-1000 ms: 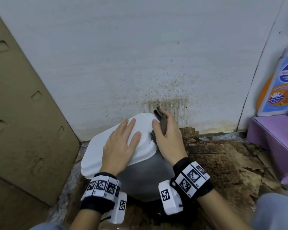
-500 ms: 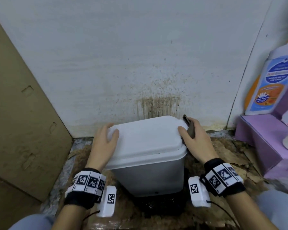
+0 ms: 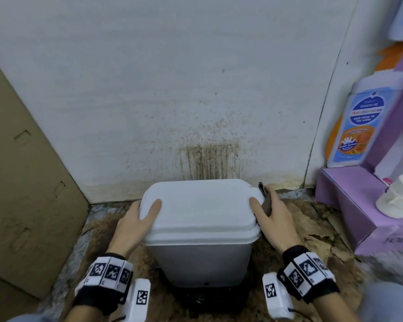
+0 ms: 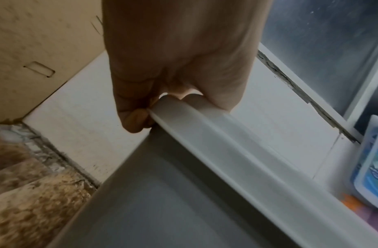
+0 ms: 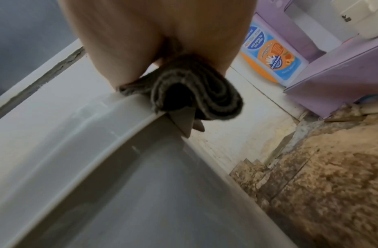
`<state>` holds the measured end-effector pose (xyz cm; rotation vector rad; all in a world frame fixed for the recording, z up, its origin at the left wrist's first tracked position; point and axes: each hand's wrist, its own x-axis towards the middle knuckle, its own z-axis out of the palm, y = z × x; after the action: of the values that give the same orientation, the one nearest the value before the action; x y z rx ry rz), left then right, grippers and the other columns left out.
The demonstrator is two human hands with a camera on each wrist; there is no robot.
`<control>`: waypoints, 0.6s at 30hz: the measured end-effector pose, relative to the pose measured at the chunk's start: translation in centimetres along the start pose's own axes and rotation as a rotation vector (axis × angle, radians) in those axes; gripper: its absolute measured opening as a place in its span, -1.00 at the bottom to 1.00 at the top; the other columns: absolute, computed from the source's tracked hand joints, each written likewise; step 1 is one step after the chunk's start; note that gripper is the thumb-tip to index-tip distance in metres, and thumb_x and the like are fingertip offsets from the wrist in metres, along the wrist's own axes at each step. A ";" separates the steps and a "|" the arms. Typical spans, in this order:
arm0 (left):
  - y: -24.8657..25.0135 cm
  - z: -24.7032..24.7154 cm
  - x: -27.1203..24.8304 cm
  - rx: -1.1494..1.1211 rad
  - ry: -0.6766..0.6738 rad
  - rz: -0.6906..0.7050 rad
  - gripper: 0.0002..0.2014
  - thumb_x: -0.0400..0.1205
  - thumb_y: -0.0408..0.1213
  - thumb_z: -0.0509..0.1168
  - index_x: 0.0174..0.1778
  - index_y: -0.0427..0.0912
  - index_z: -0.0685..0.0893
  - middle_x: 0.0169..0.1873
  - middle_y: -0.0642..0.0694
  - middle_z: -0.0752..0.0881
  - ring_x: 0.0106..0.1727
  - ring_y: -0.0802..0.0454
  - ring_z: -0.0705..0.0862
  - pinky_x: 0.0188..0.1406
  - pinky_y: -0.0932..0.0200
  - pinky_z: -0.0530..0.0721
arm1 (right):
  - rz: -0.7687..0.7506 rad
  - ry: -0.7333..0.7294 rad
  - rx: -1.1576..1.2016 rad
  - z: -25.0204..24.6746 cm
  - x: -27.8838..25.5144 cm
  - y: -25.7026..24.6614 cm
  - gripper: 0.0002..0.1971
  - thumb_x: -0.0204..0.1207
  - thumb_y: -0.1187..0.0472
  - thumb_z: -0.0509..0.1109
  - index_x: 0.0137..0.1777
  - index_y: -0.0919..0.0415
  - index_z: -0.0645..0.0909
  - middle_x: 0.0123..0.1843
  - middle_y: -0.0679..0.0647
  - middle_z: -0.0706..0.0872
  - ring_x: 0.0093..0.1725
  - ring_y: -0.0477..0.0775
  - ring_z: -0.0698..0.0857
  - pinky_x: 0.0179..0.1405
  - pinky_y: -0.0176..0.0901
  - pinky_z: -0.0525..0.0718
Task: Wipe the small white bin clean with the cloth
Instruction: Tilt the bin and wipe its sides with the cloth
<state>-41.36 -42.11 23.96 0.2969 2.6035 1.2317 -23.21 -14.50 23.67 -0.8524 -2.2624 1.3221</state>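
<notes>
The small white bin (image 3: pixel 203 247) stands upright on the floor against the stained wall, its lid (image 3: pixel 200 205) down. My left hand (image 3: pixel 135 221) grips the lid's left edge, thumb on top and fingers curled under the rim (image 4: pixel 175 107). My right hand (image 3: pixel 270 217) holds the lid's right edge with a folded dark grey cloth (image 3: pixel 264 198) pinned between palm and rim. In the right wrist view the cloth (image 5: pixel 196 94) bulges out below the hand, over the bin's corner (image 5: pixel 160 115).
A brown cardboard sheet (image 3: pixel 21 182) leans at the left. A purple box (image 3: pixel 349 205) with a white pump top (image 3: pixel 398 198) and an orange-blue printed bottle picture (image 3: pixel 356 129) stands at the right. The floor (image 3: pixel 312 231) is brown, flaking and dirty.
The bin was tilted with my hands on its lid; it now stands upright and square to me. Both hands have shifted to the lid's opposite side edges, cloth still in the right.
</notes>
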 end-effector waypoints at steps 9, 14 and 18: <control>1.4 -2.5 3.2 -0.005 -0.038 0.062 -0.17 0.49 0.53 0.27 0.59 0.11 0.54 0.52 0.01 0.62 0.49 -0.11 0.59 0.52 -0.20 0.50 | 0.096 0.143 0.263 3.9 -7.2 -2.4 -0.34 0.74 -0.14 0.09 0.78 -0.06 -0.02 0.56 -0.02 0.23 0.23 -0.12 0.31 0.10 -0.36 0.25; 0.4 -1.5 3.8 -0.037 0.006 0.068 -0.07 0.38 0.63 0.26 0.55 0.10 0.59 0.48 0.01 0.66 0.46 -0.10 0.61 0.53 -0.27 0.50 | 0.069 0.233 0.262 4.4 -6.6 -1.2 -0.49 0.79 -0.04 0.06 0.71 0.00 0.20 0.45 0.03 0.39 0.18 -0.18 0.35 0.09 -0.40 0.25; 0.2 -0.8 2.8 0.128 0.111 0.050 -0.23 0.60 0.47 0.04 0.50 -0.02 0.62 0.41 -0.24 0.69 0.39 -0.30 0.62 0.35 -0.22 0.56 | 0.060 0.286 0.204 2.7 -5.2 0.2 -0.72 0.80 0.12 0.12 0.41 0.10 0.52 0.15 0.05 0.68 0.14 0.07 0.62 -0.10 -0.36 0.44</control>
<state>-44.25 -41.74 24.25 0.3283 2.7926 1.1302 -20.86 -19.66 22.07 -0.9736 -1.8632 1.3351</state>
